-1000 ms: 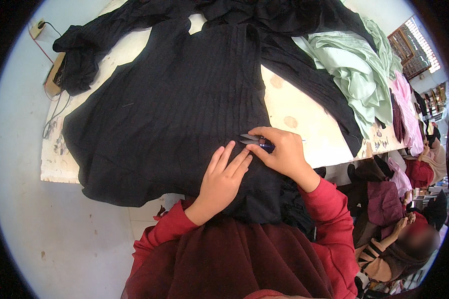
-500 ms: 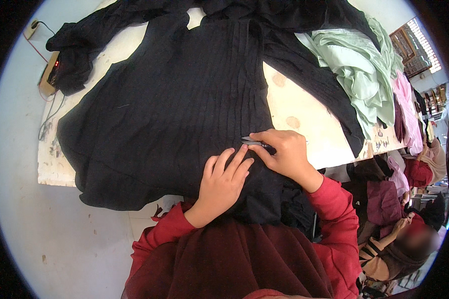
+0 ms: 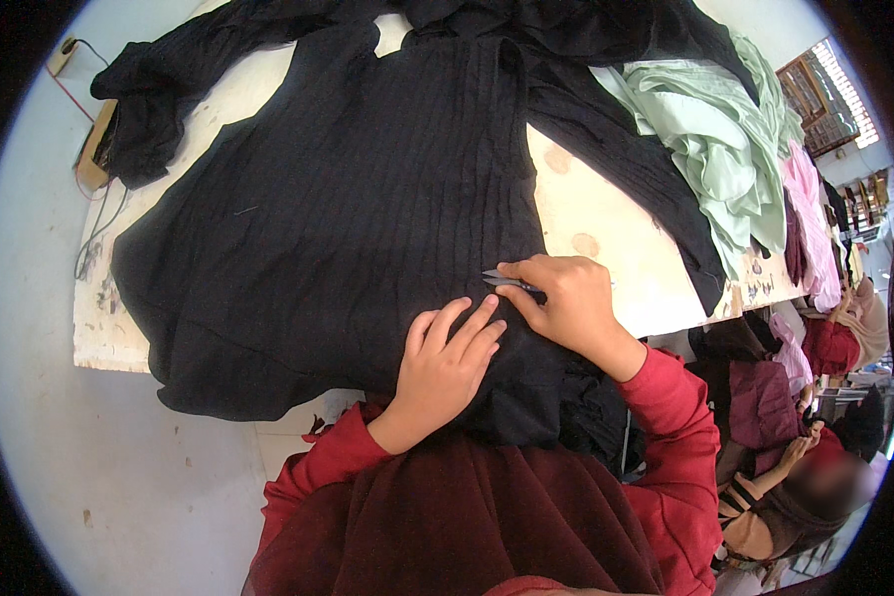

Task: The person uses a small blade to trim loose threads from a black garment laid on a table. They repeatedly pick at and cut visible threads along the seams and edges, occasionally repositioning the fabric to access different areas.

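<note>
A black pleated garment [image 3: 318,199] lies spread over the pale table, its near part hanging over the front edge. My left hand [image 3: 447,356] rests on the cloth, fingers stretched out and apart. Just right of it, my right hand [image 3: 571,303] grips a pair of small thread snips [image 3: 502,280] between thumb and fingers. The two pointed blades face left, slightly parted, low over the pleats near the left fingertips. A short loose thread [image 3: 245,210] lies on the garment farther left. The rest of the snips is hidden in my right hand.
Pale green fabric [image 3: 710,149] is heaped at the table's [image 3: 616,268] right, with pink cloth [image 3: 810,223] beyond it. A power strip [image 3: 97,149] with cords sits at the left edge. At lower right a person [image 3: 780,497] works with other fabric.
The snips' blades and my left fingertips have shifted very slightly. Both hands otherwise keep their places on the garment.
</note>
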### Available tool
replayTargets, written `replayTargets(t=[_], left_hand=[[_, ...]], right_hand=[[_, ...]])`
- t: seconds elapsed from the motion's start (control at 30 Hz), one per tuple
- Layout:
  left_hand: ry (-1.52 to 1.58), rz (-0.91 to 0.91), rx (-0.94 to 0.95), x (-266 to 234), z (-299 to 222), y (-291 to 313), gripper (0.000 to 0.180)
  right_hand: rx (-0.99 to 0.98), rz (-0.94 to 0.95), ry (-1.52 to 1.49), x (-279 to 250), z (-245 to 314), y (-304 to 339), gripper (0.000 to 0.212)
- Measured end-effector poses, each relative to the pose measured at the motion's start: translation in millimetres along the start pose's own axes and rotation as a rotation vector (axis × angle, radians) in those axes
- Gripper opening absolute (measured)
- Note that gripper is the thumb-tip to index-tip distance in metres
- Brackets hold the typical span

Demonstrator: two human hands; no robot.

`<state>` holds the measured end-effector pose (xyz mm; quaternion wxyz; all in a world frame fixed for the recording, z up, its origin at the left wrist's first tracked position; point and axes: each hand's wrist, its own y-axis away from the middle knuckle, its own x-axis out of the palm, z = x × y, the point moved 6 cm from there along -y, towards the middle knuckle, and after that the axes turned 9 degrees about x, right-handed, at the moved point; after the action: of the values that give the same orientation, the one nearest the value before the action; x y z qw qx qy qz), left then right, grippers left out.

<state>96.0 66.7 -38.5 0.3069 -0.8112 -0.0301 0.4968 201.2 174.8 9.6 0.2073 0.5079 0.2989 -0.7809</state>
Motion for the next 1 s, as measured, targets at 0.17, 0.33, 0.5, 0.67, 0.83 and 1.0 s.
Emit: replayTargets(t=[0.17, 0.33, 0.5, 0.67, 0.83, 1.0], left_hand=[[-0.005, -0.001, -0.005, 0, 0, 1, 0.023], [0.008, -0.001, -0.006, 2, 0, 1, 0.023], [0.008, -0.003, -0.003, 0, -1, 1, 0.023], [0.223, -0.009, -0.061, -9, 9, 0, 0.024], [0.104, 0.054, -0.055, -18, 10, -6, 0.028], [0.075, 0.026, 0.01, -18, 8, -8, 0.031]], right_hand=[[0.003, 0.026, 0.022, -1, 2, 0, 0.017], [0.074, 0.013, -0.027, 1, -2, -1, 0.017], [0.197, 0.104, -0.064, 1, -8, -3, 0.021], [0.146, 0.067, -0.202, 1, -5, -9, 0.024], [0.101, 0.092, -0.225, 10, -5, -12, 0.021], [0.047, 0.057, -0.223, 12, -3, -12, 0.02]])
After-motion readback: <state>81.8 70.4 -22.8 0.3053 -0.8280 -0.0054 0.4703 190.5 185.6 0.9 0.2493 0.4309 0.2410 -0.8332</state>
